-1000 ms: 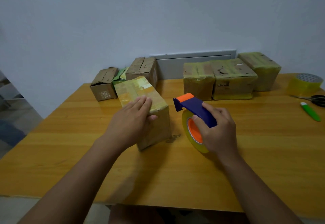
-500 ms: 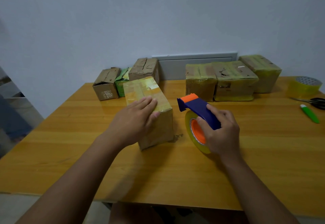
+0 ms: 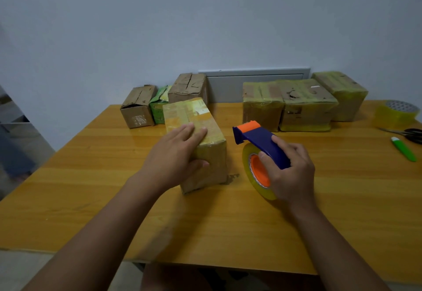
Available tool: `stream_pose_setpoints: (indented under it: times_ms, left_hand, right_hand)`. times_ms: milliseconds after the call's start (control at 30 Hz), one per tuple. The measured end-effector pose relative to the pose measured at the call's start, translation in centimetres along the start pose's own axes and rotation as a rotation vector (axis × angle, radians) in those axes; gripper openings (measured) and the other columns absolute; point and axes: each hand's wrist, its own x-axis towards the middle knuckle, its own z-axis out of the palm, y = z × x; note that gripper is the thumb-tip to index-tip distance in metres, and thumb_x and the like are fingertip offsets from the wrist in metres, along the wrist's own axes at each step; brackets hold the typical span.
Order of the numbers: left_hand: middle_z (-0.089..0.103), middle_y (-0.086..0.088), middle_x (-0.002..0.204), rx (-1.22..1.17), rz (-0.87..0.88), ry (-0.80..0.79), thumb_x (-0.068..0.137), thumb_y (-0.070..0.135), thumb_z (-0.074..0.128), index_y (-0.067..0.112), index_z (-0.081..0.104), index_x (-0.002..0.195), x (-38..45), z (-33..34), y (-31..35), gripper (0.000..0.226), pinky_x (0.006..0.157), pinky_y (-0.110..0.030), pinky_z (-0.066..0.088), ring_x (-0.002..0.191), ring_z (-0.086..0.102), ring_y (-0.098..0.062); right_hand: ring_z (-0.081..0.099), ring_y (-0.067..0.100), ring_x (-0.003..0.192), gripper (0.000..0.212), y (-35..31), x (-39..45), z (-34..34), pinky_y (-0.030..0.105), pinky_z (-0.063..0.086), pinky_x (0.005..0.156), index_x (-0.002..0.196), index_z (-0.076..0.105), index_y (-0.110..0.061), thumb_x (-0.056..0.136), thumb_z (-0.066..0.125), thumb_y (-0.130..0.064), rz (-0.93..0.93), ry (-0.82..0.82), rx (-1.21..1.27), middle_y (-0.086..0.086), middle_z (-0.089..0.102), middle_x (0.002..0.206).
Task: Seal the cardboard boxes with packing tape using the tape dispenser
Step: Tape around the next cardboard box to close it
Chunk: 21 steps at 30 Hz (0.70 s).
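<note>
Cardboard box (image 3: 201,144), already tape-wrapped at mid-desk (image 3: 91,188), is still pressed by the left hand (image 3: 175,160); the tape dispenser (image 3: 258,153), gripped by the right hand (image 3: 290,172), has stayed just right, unapplied.

I see dim, even room light, with a soft sheen on the glossy yellow-orange wooden table (image 3: 342,188) behind the boxes. Wide-angle bending curves that table's edges, and the left margin smears.
</note>
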Motion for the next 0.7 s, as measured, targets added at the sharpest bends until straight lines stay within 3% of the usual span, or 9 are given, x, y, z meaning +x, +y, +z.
stream_pose_setpoints:
  times_ms: [100,200,300,500,600,667,700]
  left_hand:
    - [0.015,0.007,0.161,-0.029,0.014,-0.033,0.086,0.060,0.057,0.035,0.011,0.153,0.2,-0.6,-1.0,0.086,0.112,-0.036,0.030,0.146,0.018,-0.016]
    - [0.020,0.006,0.156,-0.029,-0.009,-0.076,0.076,0.074,0.055,0.030,0.012,0.153,0.6,-1.2,-1.8,0.098,0.109,-0.038,0.036,0.141,0.023,-0.017]
    - [0.021,0.000,0.156,0.027,-0.033,-0.084,0.073,0.082,0.040,0.028,0.014,0.153,1.2,-1.1,-1.1,0.100,0.110,-0.039,0.032,0.140,0.022,-0.021]
    - [0.013,0.006,0.162,0.070,0.029,-0.118,0.086,0.068,0.045,0.027,0.009,0.155,1.4,-1.3,-1.6,0.088,0.115,-0.037,0.024,0.147,0.013,-0.017]
    - [0.010,0.012,0.161,-0.141,0.084,-0.196,0.085,0.053,0.063,0.033,0.013,0.153,1.0,-1.9,-3.4,0.087,0.120,-0.037,0.008,0.149,0.004,-0.012]
    - [0.001,0.018,0.160,-0.266,0.058,-0.352,0.084,0.046,0.068,0.040,0.010,0.152,1.0,-2.9,-4.9,0.089,0.116,-0.038,-0.010,0.146,-0.012,-0.007]
    - [-0.004,0.021,0.159,-0.327,0.021,-0.459,0.082,0.051,0.069,0.043,0.009,0.151,0.9,-3.7,-5.3,0.092,0.115,-0.039,-0.012,0.144,-0.017,-0.006]
  right_hand:
    - [0.052,0.011,0.098,0.057,-0.1,0.0,0.0,0.004,0.040,0.063,0.132,0.058,-0.013,0.081,0.075,-0.034,-0.012,-0.004,0.001,0.000,0.048,0.118]
    - [0.051,0.009,0.098,0.053,-0.1,-0.1,-0.1,0.005,0.041,0.064,0.132,0.058,-0.014,0.082,0.076,-0.023,-0.007,-0.002,0.015,-0.001,0.047,0.118]
    - [0.051,0.010,0.098,0.052,0.0,0.0,0.1,0.006,0.040,0.065,0.131,0.059,-0.015,0.083,0.077,-0.022,-0.001,0.000,0.006,-0.002,0.047,0.117]
    - [0.052,0.012,0.099,0.053,0.1,0.1,0.1,0.006,0.041,0.064,0.132,0.058,-0.013,0.082,0.076,-0.022,-0.007,0.000,-0.001,-0.002,0.047,0.117]
    - [0.052,0.013,0.100,0.054,0.0,0.0,0.0,0.008,0.041,0.066,0.132,0.058,-0.013,0.082,0.076,-0.022,-0.008,-0.003,0.004,-0.001,0.047,0.118]
    - [0.052,0.014,0.100,0.054,0.0,0.0,0.0,0.010,0.041,0.066,0.132,0.057,-0.014,0.082,0.076,-0.022,-0.010,-0.005,0.003,0.001,0.048,0.119]
    - [0.052,0.015,0.101,0.054,0.0,0.0,0.1,0.011,0.042,0.066,0.133,0.057,-0.014,0.082,0.076,-0.022,-0.010,-0.007,0.002,0.002,0.049,0.120]
